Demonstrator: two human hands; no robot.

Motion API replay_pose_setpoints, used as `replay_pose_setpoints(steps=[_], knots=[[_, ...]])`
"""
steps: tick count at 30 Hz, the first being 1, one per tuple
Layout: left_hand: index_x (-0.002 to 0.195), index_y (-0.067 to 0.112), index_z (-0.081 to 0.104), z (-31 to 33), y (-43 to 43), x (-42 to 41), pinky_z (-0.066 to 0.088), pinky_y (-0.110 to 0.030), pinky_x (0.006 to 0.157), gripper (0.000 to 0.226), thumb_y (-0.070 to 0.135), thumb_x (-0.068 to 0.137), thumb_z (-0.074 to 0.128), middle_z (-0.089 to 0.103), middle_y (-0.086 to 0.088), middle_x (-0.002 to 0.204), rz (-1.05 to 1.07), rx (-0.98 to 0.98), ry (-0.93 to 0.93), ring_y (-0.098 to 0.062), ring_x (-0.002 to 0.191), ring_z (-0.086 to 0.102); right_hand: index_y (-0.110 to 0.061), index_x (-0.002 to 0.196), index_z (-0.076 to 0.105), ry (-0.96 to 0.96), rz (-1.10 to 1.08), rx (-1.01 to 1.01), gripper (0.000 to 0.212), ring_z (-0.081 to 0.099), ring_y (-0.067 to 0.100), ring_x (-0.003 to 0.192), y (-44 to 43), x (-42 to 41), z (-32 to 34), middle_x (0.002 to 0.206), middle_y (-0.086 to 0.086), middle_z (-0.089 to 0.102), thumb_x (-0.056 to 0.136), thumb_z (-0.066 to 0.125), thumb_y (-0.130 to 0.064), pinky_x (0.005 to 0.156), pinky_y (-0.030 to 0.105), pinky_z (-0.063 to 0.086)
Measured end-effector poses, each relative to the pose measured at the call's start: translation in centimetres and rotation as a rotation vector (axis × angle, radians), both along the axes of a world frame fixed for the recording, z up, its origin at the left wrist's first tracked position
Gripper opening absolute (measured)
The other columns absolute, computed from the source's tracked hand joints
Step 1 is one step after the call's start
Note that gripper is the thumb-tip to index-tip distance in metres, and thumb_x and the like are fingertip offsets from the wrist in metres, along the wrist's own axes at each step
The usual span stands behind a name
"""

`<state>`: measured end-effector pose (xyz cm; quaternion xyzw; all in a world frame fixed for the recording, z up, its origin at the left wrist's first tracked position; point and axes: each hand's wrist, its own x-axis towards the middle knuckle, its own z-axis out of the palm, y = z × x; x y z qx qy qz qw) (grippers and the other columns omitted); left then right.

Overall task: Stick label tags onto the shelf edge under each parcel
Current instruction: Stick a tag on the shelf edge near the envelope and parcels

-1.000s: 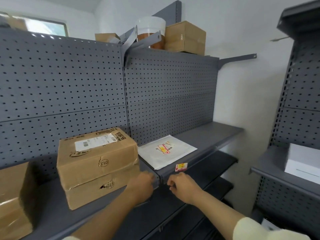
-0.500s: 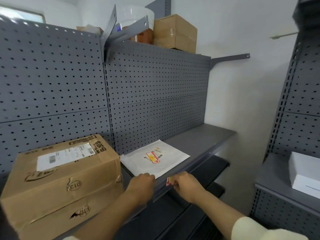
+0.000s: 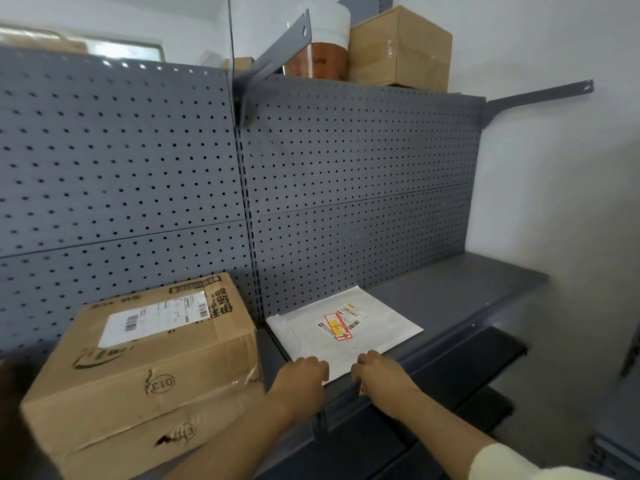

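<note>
A white flat mailer (image 3: pixel 346 327) lies on the grey shelf, its front edge at the shelf edge (image 3: pixel 446 348). My right hand (image 3: pixel 382 375) is at that edge just below the mailer, fingers curled over a small red and white label tag (image 3: pixel 362 390). Only a corner of the tag shows under the hand. My left hand (image 3: pixel 301 379) sits beside it with fingers curled at the shelf edge, and nothing shows in it. A brown cardboard box (image 3: pixel 145 358) marked 013 stands to the left on the neighbouring shelf.
A grey pegboard back panel (image 3: pixel 346 188) rises behind the shelf. On top stand a cardboard box (image 3: pixel 401 46) and a white and brown tub (image 3: pixel 322 46). Lower shelves (image 3: pixel 478 407) jut out below. The right half of the shelf (image 3: pixel 460 292) is bare metal.
The view has swung left and closer. My right hand rose from below the shelf edge onto the tag and covers it. My left hand moved right, in front of the mailer.
</note>
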<state>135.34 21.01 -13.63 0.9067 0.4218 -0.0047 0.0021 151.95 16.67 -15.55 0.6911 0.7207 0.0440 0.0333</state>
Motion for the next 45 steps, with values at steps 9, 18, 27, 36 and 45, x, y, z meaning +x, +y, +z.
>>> replay_pose_setpoints(steps=[9, 18, 27, 36, 45], knots=[[0.129, 0.016, 0.051, -0.1, 0.3, -0.6, 0.044, -0.038, 0.098, 0.035, 0.015, 0.094, 0.046, 0.052, -0.008, 0.133, 0.060, -0.016, 0.018, -0.027, 0.120, 0.052, -0.013, 0.112, 0.059, -0.012, 0.080, -0.006, 0.030, 0.055, 0.025, 0.103, 0.3, 1.1, 0.1, 0.117, 0.011, 0.057, 0.084, 0.066, -0.009, 0.093, 0.038, 0.049], [0.127, 0.015, 0.053, 0.4, 0.1, -1.0, 0.046, -0.037, 0.096, 0.034, 0.015, 0.093, 0.046, 0.053, -0.008, 0.132, 0.110, 0.007, 0.057, -0.028, 0.118, 0.054, -0.018, 0.081, 0.067, 0.724, 0.029, 0.236, 0.006, 0.060, 0.001, 0.073, 0.2, 2.5, 5.3, 0.083, -0.005, 0.068, 0.083, 0.072, -0.021, 0.071, 0.018, 0.052], [0.117, 0.011, 0.057, 1.1, -0.7, -3.1, 0.050, -0.041, 0.090, 0.029, 0.015, 0.093, 0.041, 0.058, -0.011, 0.124, 0.172, 0.066, 0.044, -0.031, 0.110, 0.059, -0.021, 0.119, 0.059, 1.010, 0.019, 0.183, 0.038, 0.058, 0.011, 0.068, -0.5, 1.0, 5.9, 0.087, 0.004, 0.049, 0.092, 0.048, 0.004, 0.059, 0.012, 0.049], [0.127, 0.017, 0.055, 0.2, -3.5, -8.9, 0.051, -0.041, 0.093, 0.037, 0.013, 0.093, 0.043, 0.058, -0.007, 0.132, 0.280, 0.097, 0.033, -0.029, 0.115, 0.059, -0.018, 0.106, 0.064, 1.057, 0.133, 0.125, 0.019, 0.066, 0.017, 0.071, -1.0, -4.5, 3.9, 0.080, 0.002, 0.058, 0.096, 0.050, -0.009, 0.072, 0.032, 0.058], [0.112, 0.012, 0.061, -0.6, -7.5, -17.3, 0.050, -0.039, 0.092, 0.026, 0.012, 0.091, 0.047, 0.062, -0.012, 0.122, 0.553, -0.020, -0.003, -0.032, 0.110, 0.060, -0.019, 0.080, 0.067, 1.009, 0.216, 0.091, 0.013, 0.061, 0.009, 0.078, -1.1, -12.0, 1.7, 0.088, 0.002, 0.070, 0.087, 0.061, -0.010, 0.071, 0.021, 0.051]])
